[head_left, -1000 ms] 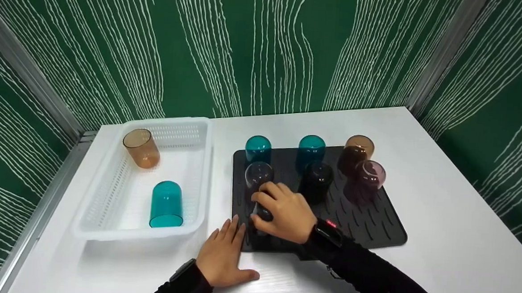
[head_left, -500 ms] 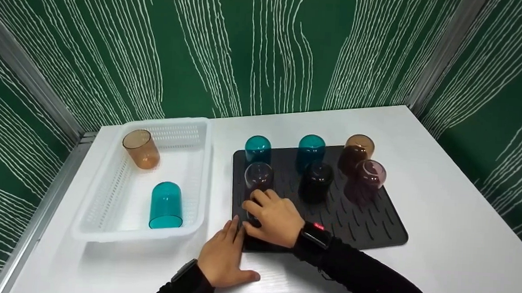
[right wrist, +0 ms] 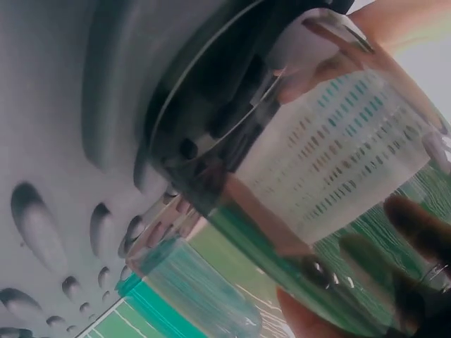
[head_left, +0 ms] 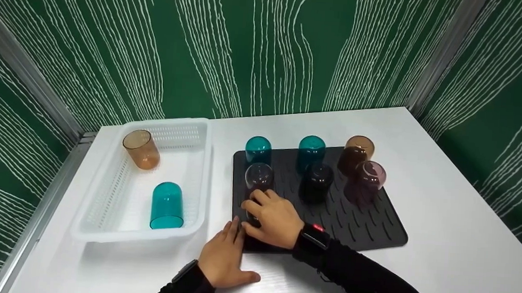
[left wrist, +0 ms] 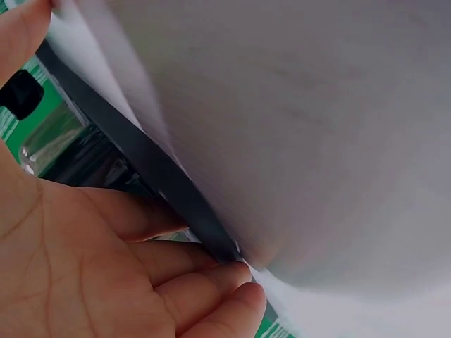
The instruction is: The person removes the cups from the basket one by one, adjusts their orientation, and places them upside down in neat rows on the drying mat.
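My right hand (head_left: 275, 218) grips a clear drinking glass (right wrist: 331, 155) at the near left of a black drying mat (head_left: 373, 226). In the right wrist view this glass is mouth down, its rim at the mat; in the head view my fingers cover most of it. Straight ahead of it stands a clear glass (head_left: 259, 174), also upside down. My left hand (head_left: 225, 257) lies with fingers extended at the mat's near left side. The left wrist view shows those fingertips touching the mat's edge.
Upside down on the mat also stand two teal glasses (head_left: 258, 148), a dark glass (head_left: 317, 183), an amber glass (head_left: 360, 148) and a pinkish glass (head_left: 372, 174). Left of it, a white basket (head_left: 80, 233) holds an amber glass (head_left: 142, 151) and a teal glass (head_left: 167, 204).
Over the first half second my right hand moved left and slightly nearer with the clear glass. Since then it has stayed almost still. My left hand has hardly moved.
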Available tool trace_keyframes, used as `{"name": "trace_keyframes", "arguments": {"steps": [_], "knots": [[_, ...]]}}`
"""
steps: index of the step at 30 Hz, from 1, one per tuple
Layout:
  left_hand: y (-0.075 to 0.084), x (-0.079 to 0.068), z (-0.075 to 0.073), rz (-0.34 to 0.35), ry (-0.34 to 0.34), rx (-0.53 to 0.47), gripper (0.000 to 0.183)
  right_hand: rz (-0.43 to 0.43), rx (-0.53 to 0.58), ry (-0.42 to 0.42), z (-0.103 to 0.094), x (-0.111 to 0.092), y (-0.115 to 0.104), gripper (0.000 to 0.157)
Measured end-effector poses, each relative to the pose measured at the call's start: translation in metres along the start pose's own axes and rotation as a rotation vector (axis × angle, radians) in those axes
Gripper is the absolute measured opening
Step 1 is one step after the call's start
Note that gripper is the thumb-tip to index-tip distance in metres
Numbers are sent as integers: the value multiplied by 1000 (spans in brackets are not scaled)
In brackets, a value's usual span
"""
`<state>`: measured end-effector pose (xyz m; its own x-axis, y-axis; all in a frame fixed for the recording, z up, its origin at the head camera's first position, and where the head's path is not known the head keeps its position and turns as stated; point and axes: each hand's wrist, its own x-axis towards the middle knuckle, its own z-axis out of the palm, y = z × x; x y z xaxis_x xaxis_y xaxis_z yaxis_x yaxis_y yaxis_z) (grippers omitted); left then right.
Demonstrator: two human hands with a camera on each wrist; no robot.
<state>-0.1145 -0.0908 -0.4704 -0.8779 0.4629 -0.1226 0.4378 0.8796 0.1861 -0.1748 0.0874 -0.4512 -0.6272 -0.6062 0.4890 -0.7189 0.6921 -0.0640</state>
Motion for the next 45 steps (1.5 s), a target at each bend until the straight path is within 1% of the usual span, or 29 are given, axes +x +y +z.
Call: {"name": "trace_keyframes", "arguments": {"steps": [6, 9, 12, 16, 22, 25, 29, 31, 34, 37, 39, 41, 45], "knots": [[2, -1, -4, 9, 5, 14, 111, 27, 67, -28, -2, -1, 0, 35], [4, -2, -8, 10, 0, 20, 110, 37, 102, -36, -3, -1, 1, 36], [4, -3, -13, 10, 11, 18, 109, 55, 147, -51, -6, -1, 2, 35], [5, -6, -25, 20, 54, 7, 104, 104, 233, -97, -11, 0, 2, 34], [5, -15, -52, 15, 68, -77, 92, 174, 345, -178, -21, 4, 2, 37], [5, -22, -64, 22, 113, -92, 91, 193, 377, -191, -27, 7, 2, 38], [1, -29, -76, 20, 213, -78, 90, 208, 430, -170, -38, 13, 1, 40], [-2, -31, -81, 7, 267, -62, 89, 218, 469, -157, -43, 18, -1, 41], [-9, -33, -89, -24, 350, -23, 89, 237, 559, -140, -51, 27, -5, 44], [-19, -33, -96, -68, 400, -7, 87, 258, 687, -133, -57, 37, -10, 47], [-27, -33, -101, -97, 409, -16, 84, 283, 753, -144, -59, 44, -14, 50], [-35, -33, -106, -122, 404, -35, 81, 320, 805, -163, -59, 52, -18, 53], [-51, -33, -115, -151, 395, -45, 75, 401, 832, -216, -52, 69, -27, 61]]}}
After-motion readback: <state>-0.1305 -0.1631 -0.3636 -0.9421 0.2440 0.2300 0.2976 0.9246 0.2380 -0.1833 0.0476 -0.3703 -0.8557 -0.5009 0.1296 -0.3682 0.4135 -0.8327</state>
